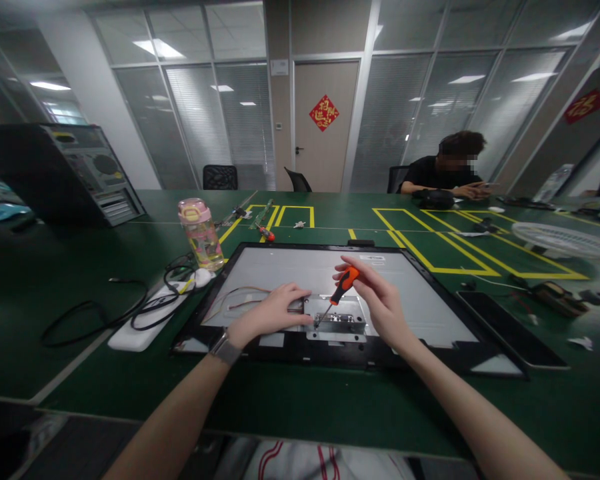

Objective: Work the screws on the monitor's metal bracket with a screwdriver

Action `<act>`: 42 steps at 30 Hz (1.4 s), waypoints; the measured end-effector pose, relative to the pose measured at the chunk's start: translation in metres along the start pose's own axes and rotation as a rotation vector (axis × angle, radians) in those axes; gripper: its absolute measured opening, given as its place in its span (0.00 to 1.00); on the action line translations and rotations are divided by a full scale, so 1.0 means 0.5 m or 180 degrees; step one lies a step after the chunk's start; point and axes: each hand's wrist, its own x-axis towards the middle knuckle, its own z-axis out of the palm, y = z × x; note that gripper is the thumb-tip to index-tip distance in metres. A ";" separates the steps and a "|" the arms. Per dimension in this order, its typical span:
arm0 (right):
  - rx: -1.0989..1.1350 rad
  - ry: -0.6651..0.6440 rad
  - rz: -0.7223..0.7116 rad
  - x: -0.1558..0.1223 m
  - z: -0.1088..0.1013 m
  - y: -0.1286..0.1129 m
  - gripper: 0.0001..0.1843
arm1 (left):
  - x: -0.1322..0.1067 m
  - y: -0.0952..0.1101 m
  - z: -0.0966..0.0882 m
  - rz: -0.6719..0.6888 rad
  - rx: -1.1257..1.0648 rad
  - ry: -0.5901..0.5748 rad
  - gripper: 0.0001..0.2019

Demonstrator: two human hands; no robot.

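My right hand [380,300] holds an orange-and-black screwdriver [345,283] by its handle, the fingers fairly straight. Its shaft slants down left, and the tip meets the left part of a silver metal bracket [337,328]. At the bracket's left end, my left hand [275,310] grips with thumb and fingers set apart on either side; the thumb is close to the screwdriver tip. Beneath both hands lies a flat display panel [405,280] with a grey back and black frame. Thin wires [240,297] run across its left side.
Left of the panel are a white power strip [135,330], black cables [147,313] and a pink bottle [200,233]. A second screwdriver [267,233] lies behind it. A black phone-like slab [513,330] is at right. A computer tower [65,170] stands far left; a person [445,167] sits opposite.
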 end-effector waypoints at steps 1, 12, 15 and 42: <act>0.0119 -0.0047 0.0021 -0.001 0.001 0.000 0.19 | 0.000 0.000 0.000 0.0001 -0.0002 0.0003 0.28; -0.0304 0.0140 -0.0066 0.001 -0.004 0.008 0.17 | -0.002 0.003 -0.001 -0.0022 -0.0025 0.0017 0.28; 0.0111 -0.0058 0.0036 0.000 -0.004 0.008 0.20 | -0.002 0.004 -0.002 -0.0020 -0.0025 0.0002 0.28; 0.0712 0.0006 0.0263 0.000 0.011 0.000 0.06 | -0.001 0.004 -0.001 -0.0010 0.0008 -0.0004 0.29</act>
